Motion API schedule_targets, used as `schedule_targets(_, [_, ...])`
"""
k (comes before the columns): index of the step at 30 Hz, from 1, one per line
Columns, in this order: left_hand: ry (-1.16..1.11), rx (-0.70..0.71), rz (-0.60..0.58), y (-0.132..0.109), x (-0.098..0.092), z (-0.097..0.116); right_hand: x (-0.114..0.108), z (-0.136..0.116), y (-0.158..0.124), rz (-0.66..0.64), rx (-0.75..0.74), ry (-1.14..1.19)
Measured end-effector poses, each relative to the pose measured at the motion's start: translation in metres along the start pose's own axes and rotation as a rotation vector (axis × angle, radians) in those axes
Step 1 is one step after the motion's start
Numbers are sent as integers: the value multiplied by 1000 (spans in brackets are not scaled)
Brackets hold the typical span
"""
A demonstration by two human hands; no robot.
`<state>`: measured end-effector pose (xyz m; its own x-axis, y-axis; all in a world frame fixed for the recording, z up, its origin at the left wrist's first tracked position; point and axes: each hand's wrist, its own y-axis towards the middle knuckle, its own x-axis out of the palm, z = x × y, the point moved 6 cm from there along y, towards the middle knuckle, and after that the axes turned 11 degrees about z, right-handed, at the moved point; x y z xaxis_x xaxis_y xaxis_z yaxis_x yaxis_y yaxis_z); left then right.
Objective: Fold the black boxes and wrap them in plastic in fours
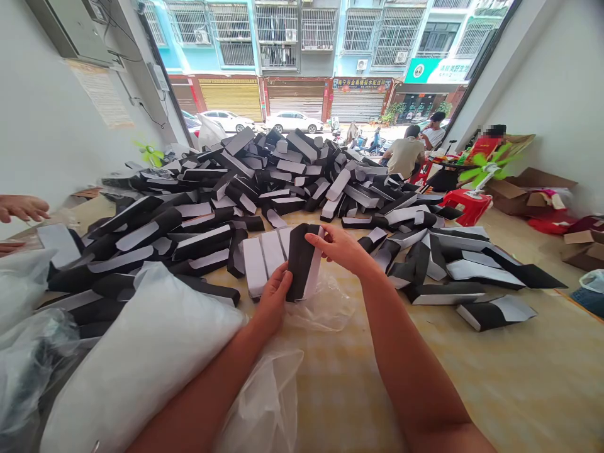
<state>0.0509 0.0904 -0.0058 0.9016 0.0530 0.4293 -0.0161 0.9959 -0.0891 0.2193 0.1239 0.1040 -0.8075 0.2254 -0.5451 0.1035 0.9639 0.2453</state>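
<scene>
Both my hands hold a long black foam piece with a white side point(301, 263), standing it up on a yellow checked surface point(340, 390). My left hand point(275, 299) grips its lower end, and my right hand point(336, 247) presses across its top. Just left of it lie several white-faced pieces side by side point(263, 261). A clear plastic bag point(321, 308) spreads under my hands. Many similar black-and-white pieces form a large heap point(245, 179) beyond them and spill toward both sides.
A stuffed white bag point(141, 358) lies at lower left, and another person's hand point(21, 207) shows at the left edge. Two seated people point(403, 151) are at the back right, near a red stool point(467, 204), a green fan point(488, 170) and cardboard boxes point(523, 192).
</scene>
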Motion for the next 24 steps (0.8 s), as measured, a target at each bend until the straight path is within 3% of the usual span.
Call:
schedule_targets(12, [18,24,-39,-3,4,5,9,4,0,55,85,29])
schedule_targets(16, [4,62,-23,1,2,3,17,-2,-4,68,47,44])
schedule_targets(21, [-49,90,60,6,-5,0,36,-3,-16,-224,-51,72])
schedule_targets(24, [-38,83,96,6,-8,-2,40,6,-27,-310,-76,91])
